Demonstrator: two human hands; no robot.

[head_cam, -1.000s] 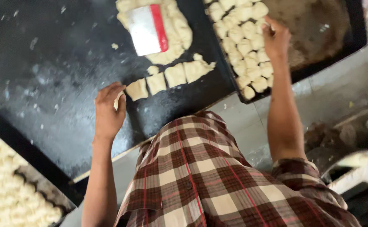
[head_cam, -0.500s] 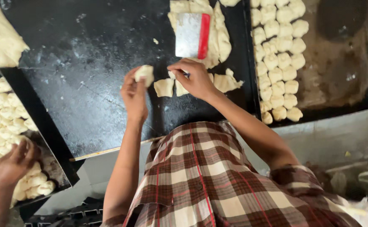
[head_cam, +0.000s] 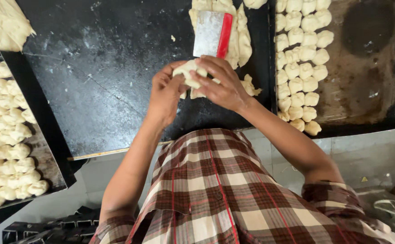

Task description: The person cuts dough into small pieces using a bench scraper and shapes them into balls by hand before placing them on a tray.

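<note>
My left hand (head_cam: 165, 92) and my right hand (head_cam: 222, 82) meet over the black worktop (head_cam: 98, 81), both closed around one pale piece of dough (head_cam: 187, 72) held between the fingers. Just beyond them lies a metal dough scraper with a red handle (head_cam: 213, 35) on a flattened sheet of dough (head_cam: 240, 38). A few cut dough pieces (head_cam: 250, 86) lie beside my right hand, partly hidden by it.
A dark baking tray (head_cam: 364, 99) on the right holds rows of shaped dough pieces (head_cam: 299, 68). Another tray (head_cam: 48, 135) on the left is full of shaped dough pieces (head_cam: 3, 140). A mound of dough (head_cam: 1, 25) sits at the far left corner.
My right hand came back from the right tray to the cut pieces. Both hands now hold one piece together. The other person's hand seen at the left tray half a second ago is gone.
</note>
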